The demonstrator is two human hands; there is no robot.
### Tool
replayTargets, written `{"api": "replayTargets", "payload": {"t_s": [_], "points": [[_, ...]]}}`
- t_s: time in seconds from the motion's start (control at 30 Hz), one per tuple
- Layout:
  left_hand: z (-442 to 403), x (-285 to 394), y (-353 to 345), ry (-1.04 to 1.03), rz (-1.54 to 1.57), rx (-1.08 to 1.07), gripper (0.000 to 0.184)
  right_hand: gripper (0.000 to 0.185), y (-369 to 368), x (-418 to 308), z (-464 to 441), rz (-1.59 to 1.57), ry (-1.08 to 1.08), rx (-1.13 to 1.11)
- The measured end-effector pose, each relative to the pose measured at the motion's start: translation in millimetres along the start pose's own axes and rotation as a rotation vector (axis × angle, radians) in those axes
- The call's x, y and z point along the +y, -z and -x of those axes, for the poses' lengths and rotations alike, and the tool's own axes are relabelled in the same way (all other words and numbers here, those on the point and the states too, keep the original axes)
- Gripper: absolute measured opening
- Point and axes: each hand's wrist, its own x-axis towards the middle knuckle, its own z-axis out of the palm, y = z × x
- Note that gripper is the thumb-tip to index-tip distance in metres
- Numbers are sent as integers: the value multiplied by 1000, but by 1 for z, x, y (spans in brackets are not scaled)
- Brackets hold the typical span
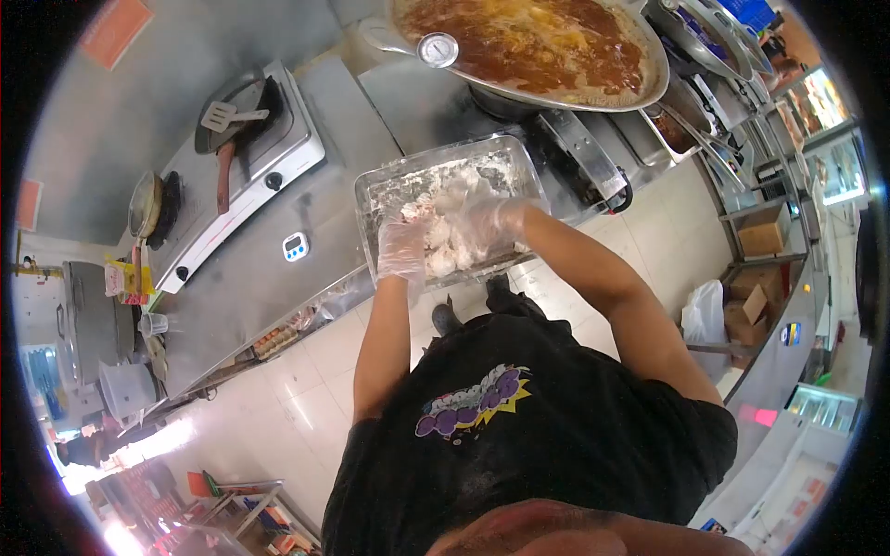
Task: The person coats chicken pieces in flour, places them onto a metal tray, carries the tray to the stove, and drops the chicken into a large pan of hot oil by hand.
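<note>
A clear rectangular tub (371, 190) on the steel counter holds white flour and flour-coated pieces (447, 252). My left hand (403, 246), in a clear plastic glove, is inside the tub at its left side, over the coated pieces. Gloved the same way, my right hand (491, 221) reaches into the tub from the right, beside the same pieces. The fingers of both hands are blurred and whitened by flour, so what they grip cannot be made out.
A large pan of bubbling oil (538, 46) with a dial thermometer (437, 50) stands just beyond the tub. To the left are a white-edged stove (301, 125), a pan with a spatula (221, 117) and a small timer (295, 246). Metal racks (774, 208) stand at right.
</note>
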Motion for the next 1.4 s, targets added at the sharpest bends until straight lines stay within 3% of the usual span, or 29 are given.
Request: {"api": "replayTargets", "payload": {"t_s": [0.07, 0.1, 0.13, 0.23, 0.33, 0.4, 0.5, 0.6, 0.63, 0.67, 0.7, 0.8, 0.87, 1.07, 1.27, 1.3, 1.4], "points": [[-7, -7, 3, -10, -386, -19, 47, 92, -2, -5, -9, 27, -10, 9], [-11, -28, 1, -15, -16, -22, 44, 92, -3, -6, -12, 33, -20, 17], [-17, -45, 9, -70, -86, -69, 45, 93, -3, -5, -16, 41, -37, 22], [-3, -8, 2, 31, 164, 1, 42, 94, -3, -5, -23, 71, -77, -20], [-2, 14, 18, -22, -365, -127, 39, 95, 3, -5, -25, 103, -112, -131], [-25, -26, 29, -280, -774, -151, 37, 96, 14, -6, -23, 110, -128, -235], [-28, -50, 31, -85, -121, -112, 38, 98, 26, -12, -20, 114, -129, -320], [-18, -40, 16, 97, 433, -60, 40, 87, -9, -11, -48, 189, -130, -132], [-21, -45, 25, -210, -116, -125, 43, 90, -32, -1, -65, 130, -188, -42], [-25, -51, 35, -533, -644, -22, 46, 93, -39, 4, -73, 70, -244, 45], [-10, -38, 22, -352, -224, -40, 46, 91, -31, 9, -69, 82, -136, 13], [15, -6, 13, -129, 274, -41, 47, 77, 5, 16, -37, 104, 48, -75], [20, -2, 8, 38, 585, 9, 47, 55, 22, 10, -19, 74, -18, -107], [36, 0, 4, -137, 526, 11, 51, 57, -12, 4, -35, 97, -48, 52], [32, -17, 11, -204, 401, 53, 49, 63, -23, 27, -28, -315, -66, 129], [31, -19, 12, -213, 415, 49, 49, 66, -24, 33, -24, -531, -69, 121], [38, -12, 23, -273, 309, 31, 50, 68, -21, 37, -31, -362, -93, 269]]}}
